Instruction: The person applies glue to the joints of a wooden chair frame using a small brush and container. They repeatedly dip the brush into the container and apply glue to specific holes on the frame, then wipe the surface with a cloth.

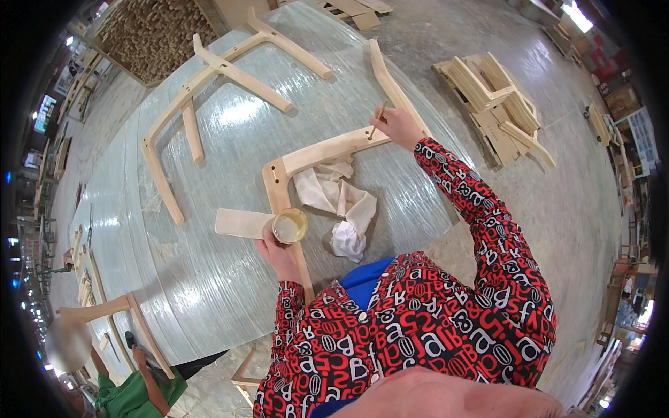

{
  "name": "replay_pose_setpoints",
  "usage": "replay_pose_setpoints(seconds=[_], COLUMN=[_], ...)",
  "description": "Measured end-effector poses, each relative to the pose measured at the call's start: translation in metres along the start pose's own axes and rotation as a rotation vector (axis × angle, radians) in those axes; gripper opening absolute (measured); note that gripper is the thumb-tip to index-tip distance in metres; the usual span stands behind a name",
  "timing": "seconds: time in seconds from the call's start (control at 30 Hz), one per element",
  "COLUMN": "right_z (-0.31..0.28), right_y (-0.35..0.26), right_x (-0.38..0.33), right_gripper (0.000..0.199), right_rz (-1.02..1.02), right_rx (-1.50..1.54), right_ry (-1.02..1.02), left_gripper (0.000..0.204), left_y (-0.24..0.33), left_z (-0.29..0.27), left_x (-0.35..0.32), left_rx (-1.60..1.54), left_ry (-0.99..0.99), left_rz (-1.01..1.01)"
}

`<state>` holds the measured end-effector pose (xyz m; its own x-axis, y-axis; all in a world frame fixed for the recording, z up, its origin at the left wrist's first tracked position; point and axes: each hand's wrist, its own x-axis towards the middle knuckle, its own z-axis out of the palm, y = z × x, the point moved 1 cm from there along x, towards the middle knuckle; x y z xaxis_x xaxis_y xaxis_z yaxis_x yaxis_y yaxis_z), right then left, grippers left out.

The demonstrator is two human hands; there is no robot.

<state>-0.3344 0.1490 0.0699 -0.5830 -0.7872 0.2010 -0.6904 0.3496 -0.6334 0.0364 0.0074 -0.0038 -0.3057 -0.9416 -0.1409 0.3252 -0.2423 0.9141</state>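
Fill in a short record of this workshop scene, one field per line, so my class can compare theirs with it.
Left hand: the left hand holds a yellowish cup
Right hand: the right hand holds a thin stick, tip down at the angled wooden frame
Surface: table covered in clear plastic sheeting
Beside the frame: crumpled pale cloth
Farther across the table: shaped wooden pieces
Right background: stacked wooden parts
Lower left: co-worker in green

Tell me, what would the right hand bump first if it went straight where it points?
The right hand would probably meet the wooden leg toward the upper left, though depth is unclear.
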Motion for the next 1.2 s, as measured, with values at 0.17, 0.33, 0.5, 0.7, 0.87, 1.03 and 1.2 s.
replay_pose_setpoints(seconds=[0.17, 0.33, 0.5, 0.7, 0.87, 1.03, 1.2], right_z=[-0.006, -0.016, -0.017, -0.009, 0.013, 0.033, 0.017], right_y=[-0.003, 0.006, 0.012, 0.023, 0.032, -0.065, -0.118], right_x=[0.007, 0.008, 0.003, -0.001, -0.012, -0.031, -0.040], right_gripper=[0.011, 0.002, 0.005, 0.005, 0.015, 0.011, 0.011], right_rz=[-0.116, -0.221, -0.227, 0.048, 0.431, 0.156, -0.148], right_rx=[0.043, 0.077, 0.165, 0.399, 1.100, 1.335, 0.810], right_ry=[-0.161, -0.391, -0.413, -0.151, 0.129, -0.058, -0.085], left_gripper=[0.024, 0.024, 0.024, 0.024, 0.028, 0.033, 0.027], left_y=[-0.001, -0.009, -0.010, -0.003, 0.002, 0.059, 0.088], left_z=[-0.001, -0.008, -0.008, -0.005, 0.013, 0.068, 0.097], left_x=[-0.005, -0.001, 0.002, 0.010, 0.032, 0.038, 0.045], left_rx=[0.021, 0.033, 0.067, 0.121, 0.081, 0.135, 0.059], left_ry=[0.028, 0.000, -0.013, 0.005, -0.064, -0.169, -0.321], left_rz=[-0.005, 0.017, 0.033, -0.078, -0.068, -0.061, 0.070])
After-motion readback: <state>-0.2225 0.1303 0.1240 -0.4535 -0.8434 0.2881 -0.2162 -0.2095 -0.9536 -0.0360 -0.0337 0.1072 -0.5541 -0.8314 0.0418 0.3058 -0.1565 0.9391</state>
